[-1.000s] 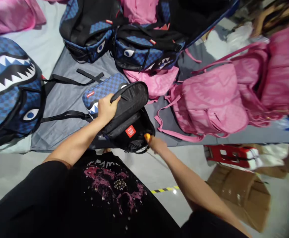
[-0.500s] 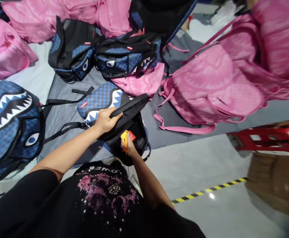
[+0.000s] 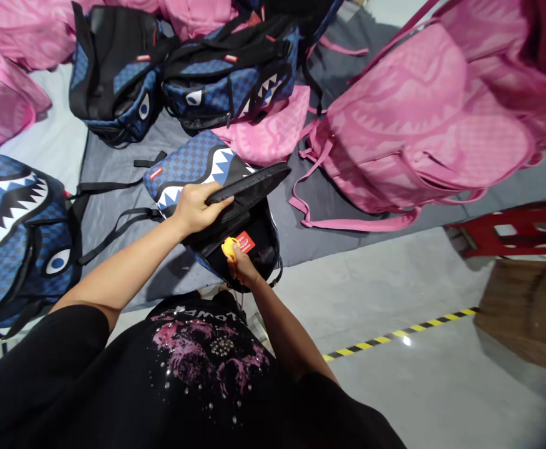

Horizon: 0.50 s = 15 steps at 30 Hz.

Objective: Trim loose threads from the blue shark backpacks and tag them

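Observation:
My left hand (image 3: 196, 207) is closed on the black flap of a blue checkered shark-mouth backpack (image 3: 198, 168) and holds it lifted at the table's near edge. My right hand (image 3: 241, 263) is closed on a small yellow object (image 3: 228, 247) and presses it against the bag's black inner lining, right beside a red label (image 3: 245, 241). What the yellow object is I cannot tell.
More blue shark backpacks lie at the left (image 3: 13, 231) and at the back (image 3: 226, 81). Pink backpacks (image 3: 417, 131) pile up at the right and far left. All rest on a grey table cover (image 3: 113, 206). A red stool (image 3: 511, 234), a cardboard box (image 3: 525, 318) and yellow-black floor tape (image 3: 394, 337) are at the right.
My right hand came in from the right of the bag to its open inside with the yellow object. My left hand has kept its grip on the flap. The view shifted left and down.

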### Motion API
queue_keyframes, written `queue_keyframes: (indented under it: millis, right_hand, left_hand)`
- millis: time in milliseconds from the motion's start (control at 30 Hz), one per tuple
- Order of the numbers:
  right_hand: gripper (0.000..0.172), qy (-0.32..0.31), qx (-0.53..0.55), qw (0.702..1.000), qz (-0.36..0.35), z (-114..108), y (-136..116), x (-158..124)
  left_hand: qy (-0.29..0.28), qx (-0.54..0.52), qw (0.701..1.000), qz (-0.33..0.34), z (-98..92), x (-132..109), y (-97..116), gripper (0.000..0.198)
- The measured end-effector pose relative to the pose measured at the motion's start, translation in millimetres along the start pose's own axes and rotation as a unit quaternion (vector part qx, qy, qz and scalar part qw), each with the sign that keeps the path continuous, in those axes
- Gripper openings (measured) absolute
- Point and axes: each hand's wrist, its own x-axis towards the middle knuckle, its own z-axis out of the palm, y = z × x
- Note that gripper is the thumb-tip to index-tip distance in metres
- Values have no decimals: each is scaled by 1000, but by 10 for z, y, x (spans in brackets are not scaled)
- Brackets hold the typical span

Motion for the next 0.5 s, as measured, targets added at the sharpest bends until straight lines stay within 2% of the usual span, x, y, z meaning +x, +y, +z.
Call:
queue_keyframes:
  millis: [167,300,367,500]
  right_hand:
    - [57,6,-74,997,-12,-67,-115,-17]
    - [63,10,-96,994,-43,1,-73,25]
    - [63,-1,-100,994,-52,27,-16,51]
    - [61,0,-107,993,-48,26,1,105]
  left_hand:
    - [-41,-4,999,26,-10,5,73,40]
    - [-29,-4,1000,0,23,-54,44,38]
    - [10,15,999,-47,49,-61,-39,39]
    - [136,87,976,-143,63,9,-313,40]
